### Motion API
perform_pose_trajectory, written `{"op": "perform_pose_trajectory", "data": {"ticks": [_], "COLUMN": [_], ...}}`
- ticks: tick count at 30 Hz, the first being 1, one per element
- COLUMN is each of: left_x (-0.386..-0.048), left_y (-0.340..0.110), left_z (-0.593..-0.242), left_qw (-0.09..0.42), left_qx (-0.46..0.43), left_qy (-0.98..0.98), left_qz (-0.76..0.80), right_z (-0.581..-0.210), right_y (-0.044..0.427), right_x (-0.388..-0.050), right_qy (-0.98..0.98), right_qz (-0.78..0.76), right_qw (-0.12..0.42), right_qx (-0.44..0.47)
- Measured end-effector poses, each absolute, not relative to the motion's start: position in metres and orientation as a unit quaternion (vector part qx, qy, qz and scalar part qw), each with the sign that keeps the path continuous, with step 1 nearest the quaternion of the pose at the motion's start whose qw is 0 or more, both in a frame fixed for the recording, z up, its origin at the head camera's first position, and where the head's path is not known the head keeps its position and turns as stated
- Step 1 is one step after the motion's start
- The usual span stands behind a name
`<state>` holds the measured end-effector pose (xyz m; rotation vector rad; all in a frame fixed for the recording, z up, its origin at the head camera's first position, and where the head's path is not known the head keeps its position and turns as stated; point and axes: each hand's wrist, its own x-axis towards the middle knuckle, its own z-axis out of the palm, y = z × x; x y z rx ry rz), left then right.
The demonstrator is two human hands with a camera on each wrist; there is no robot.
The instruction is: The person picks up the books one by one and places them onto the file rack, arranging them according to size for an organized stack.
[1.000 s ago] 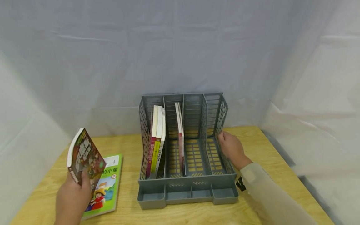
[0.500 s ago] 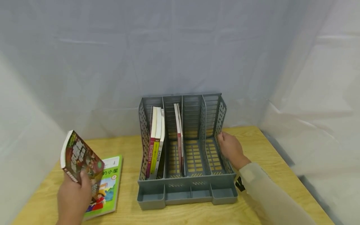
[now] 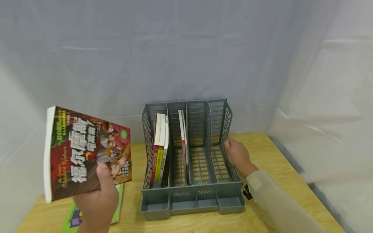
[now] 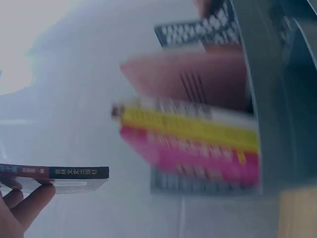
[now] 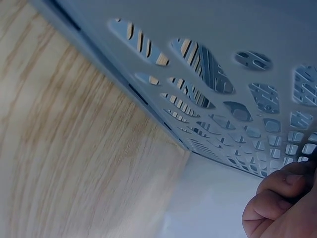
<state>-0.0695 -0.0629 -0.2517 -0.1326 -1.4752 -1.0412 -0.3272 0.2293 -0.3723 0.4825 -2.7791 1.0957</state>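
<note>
Left hand (image 3: 97, 200) pinches a dark red book (image 3: 87, 149) aloft; right hand (image 3: 239, 157) grips a grey organizer (image 3: 189, 189).
The dark red book is raised left of the organizer, above a green book (image 3: 75, 219), mostly hidden, that appears to lie flat on the table (image 3: 134, 200). The right hand curls around the organizer's right wall (image 3: 227, 121); other books (image 3: 159, 161) stand in its two left compartments.

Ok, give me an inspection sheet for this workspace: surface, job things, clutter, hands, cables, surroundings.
Surface: wood-grain table.
Job's things: dark red book, held up; green book, lying on the table, partly hidden; grey organizer, three books in its leftmost slot, thin books in the next.
Clutter: small dark item near the organizer's front-right corner, unclear.
Hands: left hand grips the dark red book; right hand holds the organizer's right side.
Cables: nothing seen.
Surroundings: pale sheeting behind and on both sides.
</note>
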Motion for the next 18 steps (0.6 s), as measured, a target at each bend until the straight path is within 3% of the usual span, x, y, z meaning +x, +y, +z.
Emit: {"op": "perform_pose_trajectory", "data": {"ticks": [4,9,18], "left_x": [-0.084,-0.098,-0.108], "left_y": [-0.025,0.009,0.053], "left_z": [-0.243,-0.254,-0.265], "left_qw": [0.619,0.542,0.449], "left_qx": [-0.128,-0.216,-0.256], "left_qy": [-0.624,-0.671,-0.731], "left_qz": [-0.460,-0.457,-0.446], "right_z": [-0.373,-0.376,-0.371], "right_y": [0.226,0.222,0.215], "right_x": [-0.328,-0.328,-0.324], "right_qy": [-0.916,-0.918,-0.911], "right_qz": [0.366,0.364,0.379], "right_qw": [0.057,0.058,0.057], "right_qx": [0.155,0.146,0.150]}}
